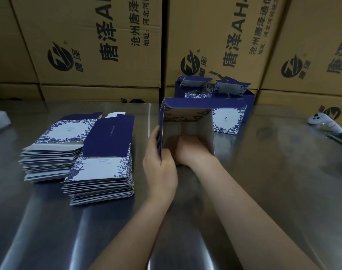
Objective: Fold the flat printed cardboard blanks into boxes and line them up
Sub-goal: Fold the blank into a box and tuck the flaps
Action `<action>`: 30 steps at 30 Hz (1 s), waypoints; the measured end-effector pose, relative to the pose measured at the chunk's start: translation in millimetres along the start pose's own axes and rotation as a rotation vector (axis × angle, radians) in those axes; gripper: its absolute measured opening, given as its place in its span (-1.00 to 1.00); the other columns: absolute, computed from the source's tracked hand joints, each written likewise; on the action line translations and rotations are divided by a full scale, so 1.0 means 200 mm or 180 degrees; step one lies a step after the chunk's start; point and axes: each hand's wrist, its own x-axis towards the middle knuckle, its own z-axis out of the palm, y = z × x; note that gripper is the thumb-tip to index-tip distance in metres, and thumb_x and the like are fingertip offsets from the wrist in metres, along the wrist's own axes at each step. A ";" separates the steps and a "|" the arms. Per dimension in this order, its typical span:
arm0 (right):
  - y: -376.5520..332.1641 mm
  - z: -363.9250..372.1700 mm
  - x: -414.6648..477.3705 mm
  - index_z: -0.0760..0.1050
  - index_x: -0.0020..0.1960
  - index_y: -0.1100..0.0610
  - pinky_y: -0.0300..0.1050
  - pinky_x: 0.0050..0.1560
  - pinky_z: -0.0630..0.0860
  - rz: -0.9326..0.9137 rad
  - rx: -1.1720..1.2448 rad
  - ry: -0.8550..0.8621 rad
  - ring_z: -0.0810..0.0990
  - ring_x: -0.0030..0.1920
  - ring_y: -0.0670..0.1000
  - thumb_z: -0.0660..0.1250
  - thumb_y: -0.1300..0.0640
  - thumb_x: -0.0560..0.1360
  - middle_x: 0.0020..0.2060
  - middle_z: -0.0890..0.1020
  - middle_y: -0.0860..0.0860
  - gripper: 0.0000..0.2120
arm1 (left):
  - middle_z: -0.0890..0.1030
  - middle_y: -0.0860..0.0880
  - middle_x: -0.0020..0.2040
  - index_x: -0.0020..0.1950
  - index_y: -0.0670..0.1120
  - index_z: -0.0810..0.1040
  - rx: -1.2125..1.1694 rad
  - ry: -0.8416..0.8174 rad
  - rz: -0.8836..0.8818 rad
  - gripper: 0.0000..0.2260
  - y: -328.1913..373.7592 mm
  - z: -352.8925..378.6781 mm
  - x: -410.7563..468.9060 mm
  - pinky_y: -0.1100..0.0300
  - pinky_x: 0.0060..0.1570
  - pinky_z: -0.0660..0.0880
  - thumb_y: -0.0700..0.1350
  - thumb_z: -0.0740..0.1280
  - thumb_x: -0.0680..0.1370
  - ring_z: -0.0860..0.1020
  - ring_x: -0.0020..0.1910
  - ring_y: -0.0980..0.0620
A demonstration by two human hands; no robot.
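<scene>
At centre frame the half-formed box (187, 115) stands open, left hand (160, 166) gripping its left wall, right hand (192, 150) reaching inside with its hold hidden; a few finished boxes (228, 117) stand just behind, while two thick stacks of blanks (100, 168) at left remain unfolded.

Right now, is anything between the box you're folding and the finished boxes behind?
Nothing visible: the open box, gripped by the left hand with the right hand inside, stands in front of the finished boxes, though it hides the table between.
</scene>
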 end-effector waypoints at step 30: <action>0.02 0.14 0.13 0.38 0.38 0.16 0.07 0.38 0.34 -0.0095 0.0177 -0.0240 0.37 0.38 0.20 0.19 0.08 0.59 0.38 0.39 0.17 -0.61 | 0.59 -0.07 0.23 0.38 -0.06 0.47 -0.0138 0.0101 0.0035 -0.47 -0.03 0.00 0.00 -0.11 0.27 0.45 -0.18 0.10 0.41 0.53 0.24 -0.02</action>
